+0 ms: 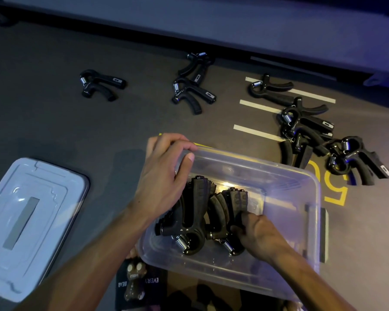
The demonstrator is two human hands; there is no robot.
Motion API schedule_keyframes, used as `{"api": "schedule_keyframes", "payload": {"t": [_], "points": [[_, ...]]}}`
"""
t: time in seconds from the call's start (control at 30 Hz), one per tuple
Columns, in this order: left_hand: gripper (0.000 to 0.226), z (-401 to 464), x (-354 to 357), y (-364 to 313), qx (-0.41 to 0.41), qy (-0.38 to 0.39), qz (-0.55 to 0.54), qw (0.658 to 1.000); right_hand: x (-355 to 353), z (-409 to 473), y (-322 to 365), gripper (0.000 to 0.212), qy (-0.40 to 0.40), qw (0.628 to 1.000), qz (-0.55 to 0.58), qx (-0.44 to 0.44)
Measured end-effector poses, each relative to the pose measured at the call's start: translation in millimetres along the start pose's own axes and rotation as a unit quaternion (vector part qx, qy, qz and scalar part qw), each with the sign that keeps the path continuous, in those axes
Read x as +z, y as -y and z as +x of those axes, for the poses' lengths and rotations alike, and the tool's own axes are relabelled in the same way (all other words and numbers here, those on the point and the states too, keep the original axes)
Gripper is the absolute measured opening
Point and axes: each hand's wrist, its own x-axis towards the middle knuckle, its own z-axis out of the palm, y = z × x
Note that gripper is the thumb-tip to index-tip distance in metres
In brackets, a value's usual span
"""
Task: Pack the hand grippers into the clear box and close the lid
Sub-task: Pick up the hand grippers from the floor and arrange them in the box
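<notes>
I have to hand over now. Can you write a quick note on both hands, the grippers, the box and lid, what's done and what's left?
Left hand: grips the far left corner of the clear box.
Right hand: inside the box, holding a packed hand gripper.
Done: a few grippers stand in the box.
Left: loose grippers on the floor, one far left, two in the middle, a pile on the right. Then fit the lid, lying left of the box.

The clear box point(285, 176) stands open on the dark floor with several black hand grippers point(195, 212) stacked on edge inside, springs toward the near wall, its lid point(32, 221) lying flat to the left and more grippers point(312, 131) scattered beyond and to the right
</notes>
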Motion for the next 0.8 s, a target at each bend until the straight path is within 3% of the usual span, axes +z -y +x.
{"api": "schedule_keyframes", "payload": {"t": [0.8], "points": [[0.016,-0.9,-0.7,-0.7,-0.001,0.009,0.01,1.0,-2.4,-7.6,0.3,0.039,0.002,0.998,-0.065,-0.017]]}}
